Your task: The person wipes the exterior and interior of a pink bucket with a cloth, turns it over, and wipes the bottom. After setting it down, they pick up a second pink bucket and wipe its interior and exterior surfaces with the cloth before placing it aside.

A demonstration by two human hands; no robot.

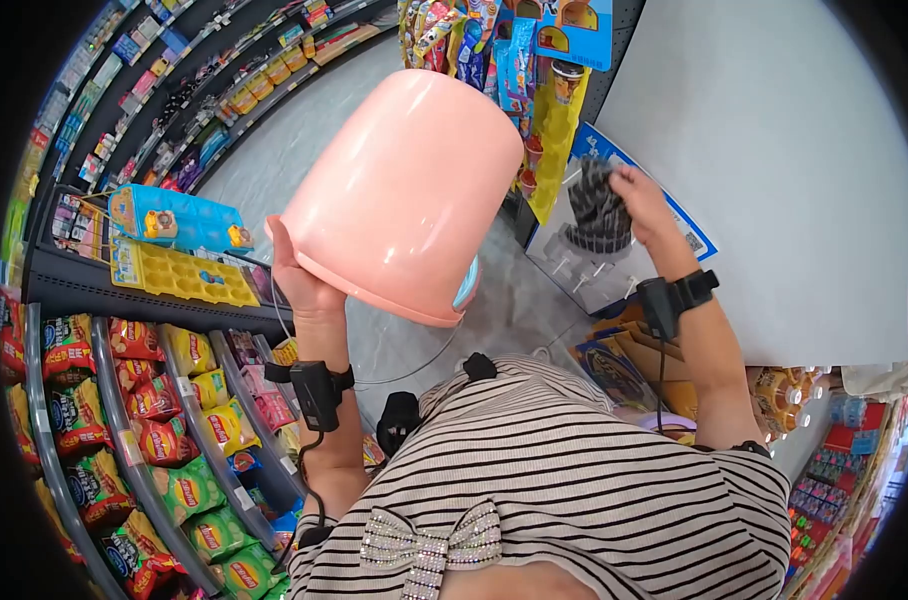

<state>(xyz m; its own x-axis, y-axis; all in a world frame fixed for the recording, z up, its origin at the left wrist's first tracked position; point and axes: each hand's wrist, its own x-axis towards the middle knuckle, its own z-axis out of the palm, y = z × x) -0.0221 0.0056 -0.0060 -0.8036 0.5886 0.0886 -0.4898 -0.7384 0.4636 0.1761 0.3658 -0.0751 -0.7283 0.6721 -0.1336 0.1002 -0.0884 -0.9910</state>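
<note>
A pink plastic bucket is tilted on its side in the upper middle, with a bit of blue showing at its lower right rim. My left hand grips the bucket's rim at its lower left, the thumb pointing up along the outside. To the right, my right hand pinches a dark grey, ribbed cloth-like item by its upper edge. That item hangs in front of a small rack with hooks, beside the white surface.
Snack bags fill shelves at the lower left. A blue tray and a yellow tray stand on a shelf at left. Hanging packets are at top. A white counter lies right, with cardboard boxes below.
</note>
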